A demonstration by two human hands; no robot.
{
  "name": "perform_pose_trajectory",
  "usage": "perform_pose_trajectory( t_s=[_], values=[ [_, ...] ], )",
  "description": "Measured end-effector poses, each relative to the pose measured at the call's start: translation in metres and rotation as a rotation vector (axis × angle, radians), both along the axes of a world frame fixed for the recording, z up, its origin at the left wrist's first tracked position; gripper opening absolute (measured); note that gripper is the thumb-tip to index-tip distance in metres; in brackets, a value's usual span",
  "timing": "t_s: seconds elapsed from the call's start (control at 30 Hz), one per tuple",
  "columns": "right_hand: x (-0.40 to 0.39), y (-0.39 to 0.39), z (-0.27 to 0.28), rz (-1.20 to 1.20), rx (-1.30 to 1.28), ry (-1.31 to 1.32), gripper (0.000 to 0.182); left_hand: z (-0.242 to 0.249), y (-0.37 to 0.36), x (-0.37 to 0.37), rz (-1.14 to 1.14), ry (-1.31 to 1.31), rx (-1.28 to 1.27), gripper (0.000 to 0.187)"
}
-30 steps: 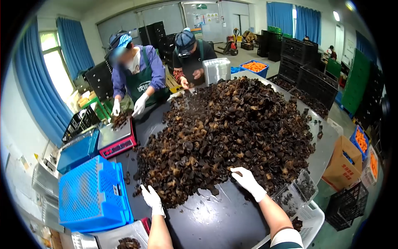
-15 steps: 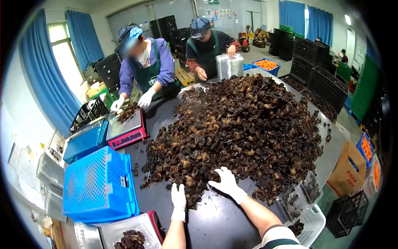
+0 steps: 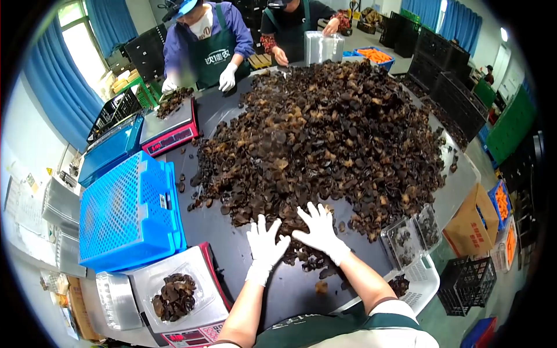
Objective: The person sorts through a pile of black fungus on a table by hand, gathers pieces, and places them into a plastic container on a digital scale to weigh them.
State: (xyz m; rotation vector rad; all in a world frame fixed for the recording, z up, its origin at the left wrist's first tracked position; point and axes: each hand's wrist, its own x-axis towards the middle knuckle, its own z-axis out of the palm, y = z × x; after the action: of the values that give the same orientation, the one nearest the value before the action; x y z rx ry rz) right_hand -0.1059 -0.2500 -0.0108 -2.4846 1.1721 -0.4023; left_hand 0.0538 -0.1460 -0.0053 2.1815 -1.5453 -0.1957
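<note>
Both of my hands wear white gloves and lie at the near edge of a big heap of dark brown wood-ear mushrooms (image 3: 325, 145) on a grey table (image 3: 203, 223). My left hand (image 3: 266, 243) has its fingers spread, tips touching the heap's edge. Just right of it, my right hand (image 3: 321, 231) is also spread over the mushrooms, thumb near the left thumb. A few loose pieces lie below my palms. At the lower left, a clear tray of mushrooms (image 3: 175, 297) rests on a red-edged scale (image 3: 216, 278).
A blue crate (image 3: 119, 214) stands left; beyond it is another scale (image 3: 171, 138). Two co-workers in aprons, one person (image 3: 214, 46) and another person (image 3: 299, 29), stand across the table. At right are clear boxes (image 3: 403, 240), a white basket (image 3: 420, 284) and a carton (image 3: 473, 223).
The view has tilted down. My hands have come closer together and my fingers have spread. The mushrooms at the near edge have shifted. The purple-sleeved co-worker's hand has moved off the far scale.
</note>
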Motion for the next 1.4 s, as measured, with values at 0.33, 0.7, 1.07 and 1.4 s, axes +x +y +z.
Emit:
perform_pose_trajectory(
  t_s=[0.33,0.7,1.07,1.4],
  values=[
    [-0.063,0.112,0.049,0.419,0.005,-0.194,0.04,0.006,0.157,-0.031,-0.245,0.001,0.0,0.017],
    [-0.045,0.168,0.024,0.351,0.014,0.016,0.061,-0.005,0.177,-0.044,-0.025,0.167,-0.072,0.066],
    [0.057,0.026,0.008,0.024,-0.22,-0.348,0.052,-0.031,0.206,-0.045,-0.346,0.14,-0.202,0.018],
    [-0.011,0.046,0.045,-0.273,0.514,-0.77,0.034,0.0,0.201,-0.04,-0.084,0.349,-0.221,0.024]
  ],
)
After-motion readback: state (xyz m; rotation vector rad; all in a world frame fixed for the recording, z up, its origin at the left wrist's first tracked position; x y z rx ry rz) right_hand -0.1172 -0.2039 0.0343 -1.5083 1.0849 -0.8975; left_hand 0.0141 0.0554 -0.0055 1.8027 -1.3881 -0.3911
